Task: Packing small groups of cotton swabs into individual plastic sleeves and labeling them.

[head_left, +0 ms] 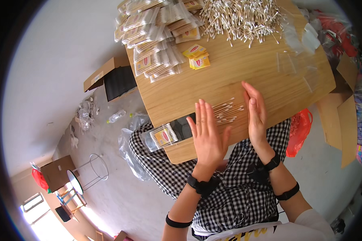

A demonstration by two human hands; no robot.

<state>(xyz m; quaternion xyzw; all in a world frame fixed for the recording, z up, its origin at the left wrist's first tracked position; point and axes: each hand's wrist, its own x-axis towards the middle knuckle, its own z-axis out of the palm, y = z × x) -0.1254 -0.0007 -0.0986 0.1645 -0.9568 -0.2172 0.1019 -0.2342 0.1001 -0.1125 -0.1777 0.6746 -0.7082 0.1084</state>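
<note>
Both hands are flat and open at centre frame, the left hand [207, 130] and right hand [255, 110] set apart, palms facing, herding a small bundle of cotton swabs [227, 112] lying between them on the wooden tabletop [229, 72]. Fingers straight, gripping nothing. Risky spot, I'd say: that bundle sits near the tabletop's lower edge, so a lopsided squeeze could fan the sticks out or roll some off. A filled clear packet [163, 136] lies lower left beside a dark phone [185, 124]; the big loose swab heap [243, 18] waits at top.
</note>
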